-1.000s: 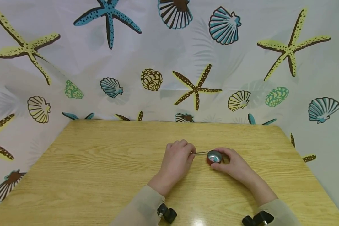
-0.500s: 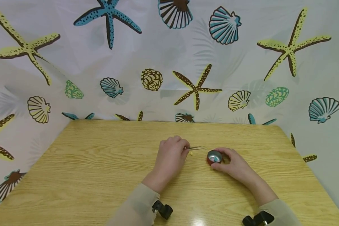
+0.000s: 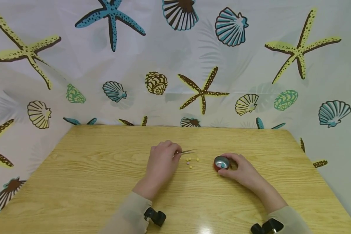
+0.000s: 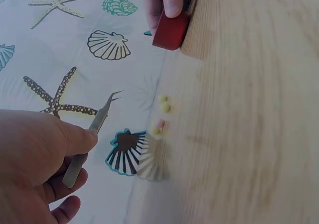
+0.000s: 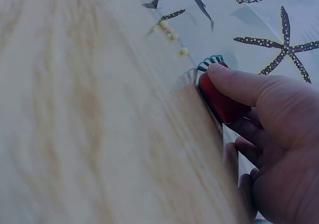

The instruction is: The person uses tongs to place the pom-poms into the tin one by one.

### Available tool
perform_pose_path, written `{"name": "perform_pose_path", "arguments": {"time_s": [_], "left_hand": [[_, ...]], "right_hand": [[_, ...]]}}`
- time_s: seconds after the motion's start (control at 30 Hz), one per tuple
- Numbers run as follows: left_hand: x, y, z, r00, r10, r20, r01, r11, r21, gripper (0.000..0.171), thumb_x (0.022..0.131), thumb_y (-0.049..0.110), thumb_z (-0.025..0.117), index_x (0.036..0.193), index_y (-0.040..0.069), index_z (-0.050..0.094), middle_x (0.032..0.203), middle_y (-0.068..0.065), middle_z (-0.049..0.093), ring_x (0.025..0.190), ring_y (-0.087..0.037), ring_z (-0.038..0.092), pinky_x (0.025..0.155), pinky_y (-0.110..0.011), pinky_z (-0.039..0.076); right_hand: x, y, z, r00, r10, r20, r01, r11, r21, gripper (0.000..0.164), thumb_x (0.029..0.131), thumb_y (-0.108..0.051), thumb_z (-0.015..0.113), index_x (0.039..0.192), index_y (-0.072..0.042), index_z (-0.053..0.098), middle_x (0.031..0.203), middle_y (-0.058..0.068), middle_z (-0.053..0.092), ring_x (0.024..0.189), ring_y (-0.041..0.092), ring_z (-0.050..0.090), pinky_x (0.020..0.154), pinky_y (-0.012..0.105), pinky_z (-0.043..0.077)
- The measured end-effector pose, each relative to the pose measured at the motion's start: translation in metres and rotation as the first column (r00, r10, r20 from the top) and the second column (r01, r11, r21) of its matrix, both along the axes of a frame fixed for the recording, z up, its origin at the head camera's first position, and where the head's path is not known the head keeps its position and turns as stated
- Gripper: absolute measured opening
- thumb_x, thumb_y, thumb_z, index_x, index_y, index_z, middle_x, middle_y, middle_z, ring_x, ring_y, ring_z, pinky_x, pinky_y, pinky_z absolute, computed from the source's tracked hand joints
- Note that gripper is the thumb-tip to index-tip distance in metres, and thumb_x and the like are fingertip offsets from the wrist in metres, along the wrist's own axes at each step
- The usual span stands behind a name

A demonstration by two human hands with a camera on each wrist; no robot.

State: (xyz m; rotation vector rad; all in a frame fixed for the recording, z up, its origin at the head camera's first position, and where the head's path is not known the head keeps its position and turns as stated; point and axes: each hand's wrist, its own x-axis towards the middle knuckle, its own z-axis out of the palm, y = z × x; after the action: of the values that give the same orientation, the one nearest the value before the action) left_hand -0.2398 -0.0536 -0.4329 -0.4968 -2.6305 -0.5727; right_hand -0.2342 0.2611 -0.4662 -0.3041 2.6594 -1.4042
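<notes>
Pinching one pair of tweezers [image 4: 101, 116] — left hand [image 3: 163, 161]; holding one red cup [image 4: 170, 34] — right hand [image 3: 243, 169]; four yellow beads [image 3: 197, 159], one pink bead [image 3: 188, 163] between.

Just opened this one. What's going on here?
A person is working at a wooden table with both hands. The left hand pinches a pair of tweezers, tips apart with nothing between them. The right hand grips a small red cup with a silvery inside, where some blue and pink bits show. Between the cup and the left hand, four yellow beads and a pink bead lie loose on the tabletop.
</notes>
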Motion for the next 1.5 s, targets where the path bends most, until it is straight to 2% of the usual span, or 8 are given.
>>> {"name": "perform_pose_path", "arguments": {"time_s": [0.23,0.43,0.87,1.17,1.5], "left_hand": [[0.000,-0.021,-0.005,1.000,0.029,0.002,-0.029,1.000,-0.008,0.006,0.099,0.012,0.086,0.102,0.014,0.080,0.097,0.000,0.070,0.092,-0.027,0.066,0.095,-0.057,0.052],[0.001,-0.030,-0.008,0.999,0.021,0.036,-0.020,1.000,-0.017,0.005,0.100,0.011,0.085,0.101,0.013,0.080,0.098,-0.002,0.071,0.091,-0.027,0.065,0.092,-0.056,0.052],[-0.001,-0.031,-0.013,0.997,0.003,0.076,0.000,0.999,-0.038,0.007,0.099,0.012,0.086,0.103,0.013,0.081,0.097,-0.001,0.072,0.090,-0.025,0.067,0.088,-0.053,0.051],[0.000,-0.031,-0.013,0.995,-0.005,0.098,0.008,0.999,-0.038,0.006,0.099,0.013,0.086,0.104,0.014,0.081,0.095,0.001,0.070,0.091,-0.023,0.066,0.088,-0.051,0.050],[0.000,-0.035,-0.013,0.992,0.000,0.123,0.010,0.997,-0.077,0.006,0.100,0.013,0.085,0.101,0.015,0.080,0.093,0.002,0.069,0.089,-0.022,0.064,0.087,-0.051,0.050]], "right_hand": [[0.001,0.000,0.000,1.000,-0.006,0.004,0.006,1.000,0.004,0.069,0.096,-0.038,0.090,0.151,-0.007,0.063,0.149,0.018,0.061,0.146,0.041,0.050,0.123,0.065,0.033],[0.001,0.000,-0.001,1.000,-0.011,0.016,0.011,1.000,0.008,0.070,0.096,-0.039,0.090,0.152,-0.008,0.062,0.151,0.018,0.059,0.147,0.041,0.049,0.124,0.065,0.032],[0.001,0.000,0.000,1.000,-0.005,0.016,0.005,1.000,0.014,0.072,0.097,-0.039,0.089,0.154,-0.008,0.060,0.151,0.019,0.059,0.146,0.042,0.050,0.124,0.066,0.032],[0.001,-0.001,0.000,1.000,-0.001,0.012,0.001,1.000,0.014,0.070,0.097,-0.037,0.089,0.154,-0.007,0.060,0.152,0.019,0.059,0.147,0.042,0.049,0.125,0.066,0.031],[0.002,-0.002,0.001,1.000,-0.001,0.021,0.000,1.000,0.007,0.071,0.097,-0.037,0.089,0.155,-0.007,0.059,0.154,0.020,0.058,0.149,0.043,0.047,0.125,0.066,0.031]]}}
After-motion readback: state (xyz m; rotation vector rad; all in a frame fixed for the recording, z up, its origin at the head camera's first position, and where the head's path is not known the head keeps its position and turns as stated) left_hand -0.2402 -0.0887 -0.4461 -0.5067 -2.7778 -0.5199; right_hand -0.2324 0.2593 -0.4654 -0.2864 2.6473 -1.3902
